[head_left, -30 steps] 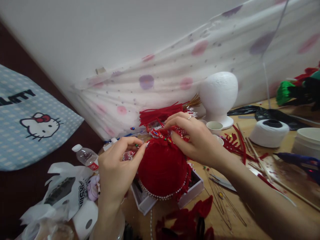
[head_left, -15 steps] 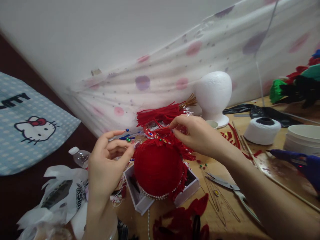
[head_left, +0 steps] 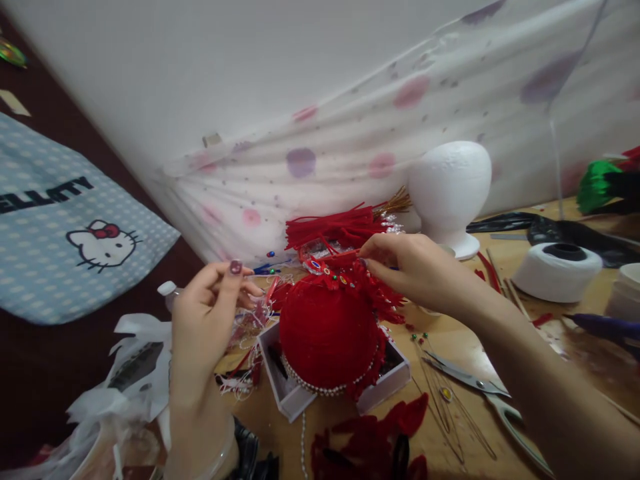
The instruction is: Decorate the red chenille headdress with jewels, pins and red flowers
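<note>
A round red velvet cap (head_left: 327,333), edged with a string of pearl beads (head_left: 330,390), rests on a small pale open box (head_left: 385,383). Along its far edge runs a red trim (head_left: 337,275) set with coloured gems. My right hand (head_left: 407,267) pinches the red trim at the right end of that gemmed row. To the left of the cap, apart from it, is my left hand (head_left: 207,313), thumb pressed against the fingers. Whatever sits in that pinch, if anything, is hidden.
Right of the cap lie scissors (head_left: 480,383) and beaded wires (head_left: 443,393). Farther back stand a white foam head (head_left: 450,193), a white thread cone (head_left: 555,273) and a bundle of red stems (head_left: 330,227). Red velvet pieces (head_left: 370,433) lie in front; white plastic bags (head_left: 135,373) are at left.
My left hand has drawn away from the cap's trim to the left, and its thumb has closed onto the fingers. My right hand keeps its pinch. The view has shifted left.
</note>
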`<state>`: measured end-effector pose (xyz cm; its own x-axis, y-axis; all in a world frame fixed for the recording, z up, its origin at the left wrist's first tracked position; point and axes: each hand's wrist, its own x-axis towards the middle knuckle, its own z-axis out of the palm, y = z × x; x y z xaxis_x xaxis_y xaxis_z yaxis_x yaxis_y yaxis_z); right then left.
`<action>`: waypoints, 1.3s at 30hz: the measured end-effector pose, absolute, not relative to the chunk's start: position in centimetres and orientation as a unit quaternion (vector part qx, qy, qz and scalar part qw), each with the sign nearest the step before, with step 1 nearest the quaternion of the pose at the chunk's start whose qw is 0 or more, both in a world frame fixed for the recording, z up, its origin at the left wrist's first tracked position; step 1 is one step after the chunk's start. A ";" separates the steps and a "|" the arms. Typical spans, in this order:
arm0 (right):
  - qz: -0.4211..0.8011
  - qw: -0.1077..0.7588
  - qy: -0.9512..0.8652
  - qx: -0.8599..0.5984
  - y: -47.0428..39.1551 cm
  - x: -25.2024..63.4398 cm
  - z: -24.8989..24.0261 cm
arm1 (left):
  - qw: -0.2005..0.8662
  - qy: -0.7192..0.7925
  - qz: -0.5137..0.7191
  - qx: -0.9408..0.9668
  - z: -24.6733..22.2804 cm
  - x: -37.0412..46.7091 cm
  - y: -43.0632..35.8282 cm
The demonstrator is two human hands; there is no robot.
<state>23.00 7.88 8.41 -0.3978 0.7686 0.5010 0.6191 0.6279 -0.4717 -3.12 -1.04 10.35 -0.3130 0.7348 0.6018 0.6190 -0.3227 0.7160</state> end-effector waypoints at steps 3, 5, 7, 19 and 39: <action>0.105 0.362 -0.828 -0.415 7.9 23.3 8.4 | 0.144 0.607 0.484 0.614 10.2 -3.0 -0.5; 0.099 0.369 -0.824 -0.419 7.9 23.4 8.4 | 0.208 0.600 0.453 0.625 10.0 -2.6 0.1; 0.094 0.368 -0.823 -0.422 7.9 23.5 8.4 | 0.257 0.586 0.450 0.623 9.5 -2.0 0.9; 0.102 0.303 -0.847 -0.425 6.6 23.8 8.9 | 0.324 0.522 0.419 0.669 7.6 -0.6 2.9; -0.079 0.302 -0.889 -0.335 5.1 20.9 5.1 | 0.123 0.473 0.498 0.716 5.8 0.7 4.4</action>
<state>20.95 5.14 5.13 -0.5935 0.5473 0.5901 0.6426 0.7637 -0.0619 0.72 4.37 5.80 0.0566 0.8004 0.5967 0.5557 -0.5218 0.6472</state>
